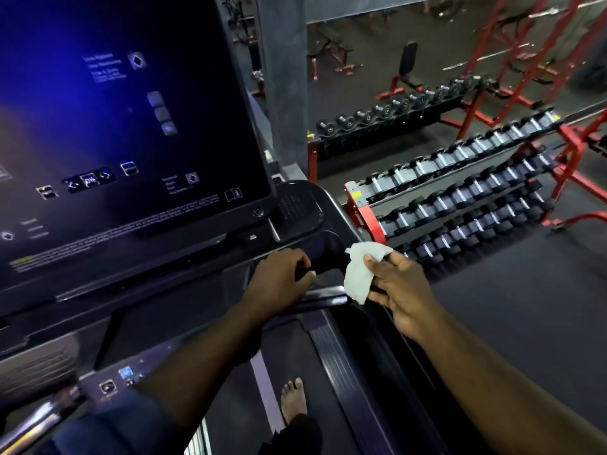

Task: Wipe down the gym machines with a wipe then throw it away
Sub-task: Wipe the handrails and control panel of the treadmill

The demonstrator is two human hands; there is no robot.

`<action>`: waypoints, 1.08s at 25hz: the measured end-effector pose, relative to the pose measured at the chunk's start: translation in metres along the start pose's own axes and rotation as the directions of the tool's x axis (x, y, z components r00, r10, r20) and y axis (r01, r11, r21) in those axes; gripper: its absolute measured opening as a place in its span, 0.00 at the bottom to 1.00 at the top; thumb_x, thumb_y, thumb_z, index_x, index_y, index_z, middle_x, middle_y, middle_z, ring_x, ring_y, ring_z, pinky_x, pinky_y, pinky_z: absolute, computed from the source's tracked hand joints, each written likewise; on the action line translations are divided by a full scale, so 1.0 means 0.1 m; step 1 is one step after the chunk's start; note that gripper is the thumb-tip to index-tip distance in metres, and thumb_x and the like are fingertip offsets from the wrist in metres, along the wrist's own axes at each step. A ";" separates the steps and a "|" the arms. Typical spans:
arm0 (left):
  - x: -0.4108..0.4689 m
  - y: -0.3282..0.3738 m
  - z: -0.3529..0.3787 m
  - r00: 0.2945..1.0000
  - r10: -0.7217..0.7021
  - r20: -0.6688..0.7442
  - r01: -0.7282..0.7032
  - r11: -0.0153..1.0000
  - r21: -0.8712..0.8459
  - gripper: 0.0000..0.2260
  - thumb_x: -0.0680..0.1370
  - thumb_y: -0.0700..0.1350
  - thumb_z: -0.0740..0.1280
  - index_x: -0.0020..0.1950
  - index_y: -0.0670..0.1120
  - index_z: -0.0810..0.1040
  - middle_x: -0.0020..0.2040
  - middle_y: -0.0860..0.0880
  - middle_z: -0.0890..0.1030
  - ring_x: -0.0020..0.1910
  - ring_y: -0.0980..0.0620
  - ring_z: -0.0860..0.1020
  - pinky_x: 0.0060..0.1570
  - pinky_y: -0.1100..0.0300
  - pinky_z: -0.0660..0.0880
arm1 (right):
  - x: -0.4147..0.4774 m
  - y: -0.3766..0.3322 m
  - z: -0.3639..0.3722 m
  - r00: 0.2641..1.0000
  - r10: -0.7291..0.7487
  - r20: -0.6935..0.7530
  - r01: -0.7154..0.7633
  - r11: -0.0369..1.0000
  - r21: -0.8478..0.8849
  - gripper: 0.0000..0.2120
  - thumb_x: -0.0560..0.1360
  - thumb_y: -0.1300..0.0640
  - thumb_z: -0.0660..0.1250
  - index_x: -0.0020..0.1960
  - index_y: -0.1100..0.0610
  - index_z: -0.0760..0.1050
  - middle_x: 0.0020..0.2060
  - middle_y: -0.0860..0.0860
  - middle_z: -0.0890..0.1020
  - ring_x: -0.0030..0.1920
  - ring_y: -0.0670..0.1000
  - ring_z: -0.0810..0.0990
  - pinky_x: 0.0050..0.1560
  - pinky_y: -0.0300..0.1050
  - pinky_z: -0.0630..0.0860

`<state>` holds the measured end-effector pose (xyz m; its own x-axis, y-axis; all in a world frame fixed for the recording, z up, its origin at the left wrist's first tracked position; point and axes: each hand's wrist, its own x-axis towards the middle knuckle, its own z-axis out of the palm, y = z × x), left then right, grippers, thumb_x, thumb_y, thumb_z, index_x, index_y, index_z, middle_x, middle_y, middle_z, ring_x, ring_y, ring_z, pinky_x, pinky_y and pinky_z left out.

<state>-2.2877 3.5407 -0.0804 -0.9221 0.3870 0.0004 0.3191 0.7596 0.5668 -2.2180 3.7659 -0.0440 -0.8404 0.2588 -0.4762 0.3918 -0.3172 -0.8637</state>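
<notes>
Head | right hand (399,290) pinches wipe (361,274) | left hand (279,282) grips handlebar (315,274)

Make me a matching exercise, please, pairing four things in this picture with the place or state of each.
Things:
1. wipe
2. left hand
3. dumbbell rack
4. bare foot

Places or states:
A. standing on the treadmill belt
B. pinched in the right hand
C. red frame, off to the right
D. gripping the treadmill handle

Pairs: 1-B, 2-D, 3-C, 4-A
</notes>
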 end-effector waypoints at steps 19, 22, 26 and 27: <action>0.42 -0.78 -0.08 0.992 -0.086 0.095 0.089 0.996 -0.022 0.17 0.78 0.50 0.73 0.32 0.46 0.76 0.28 0.54 0.76 0.29 0.55 0.75 0.30 0.69 0.64 | 1.80 0.06 0.59 0.583 -0.146 0.799 0.740 -0.311 -0.597 0.30 0.86 0.38 0.46 0.85 0.43 0.45 0.84 0.43 0.49 0.84 0.49 0.46 0.83 0.57 0.47; 0.41 -0.80 -0.07 0.992 -0.095 0.084 0.097 0.995 -0.018 0.17 0.78 0.50 0.74 0.32 0.47 0.76 0.27 0.55 0.75 0.28 0.56 0.75 0.29 0.69 0.64 | 2.20 -0.04 1.01 0.702 -0.198 0.684 0.627 -0.284 -0.726 0.31 0.84 0.36 0.41 0.85 0.43 0.46 0.85 0.45 0.48 0.84 0.56 0.46 0.82 0.63 0.48; 0.44 -0.75 -0.08 0.994 -0.098 0.057 0.099 0.995 -0.014 0.16 0.77 0.48 0.74 0.32 0.47 0.76 0.27 0.54 0.76 0.28 0.56 0.75 0.30 0.69 0.65 | 2.05 0.08 1.29 0.607 -0.128 0.785 0.706 -0.368 -0.605 0.29 0.84 0.39 0.45 0.84 0.45 0.55 0.84 0.48 0.56 0.84 0.60 0.50 0.79 0.69 0.51; 0.45 -0.75 -0.10 0.993 -0.100 0.065 0.101 0.995 -0.009 0.15 0.77 0.48 0.74 0.32 0.47 0.76 0.27 0.54 0.77 0.28 0.56 0.75 0.30 0.70 0.64 | 1.90 0.11 1.17 0.563 -0.103 0.820 0.735 -0.392 -0.553 0.29 0.85 0.39 0.46 0.84 0.46 0.54 0.84 0.48 0.57 0.84 0.59 0.50 0.80 0.67 0.51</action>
<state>-2.3553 3.4964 -0.1149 -0.9333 0.3420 -0.1096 0.2223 0.7900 0.5714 -2.4171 3.7049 -0.1250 -0.8205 -0.5700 -0.0441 -0.5638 0.8195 -0.1027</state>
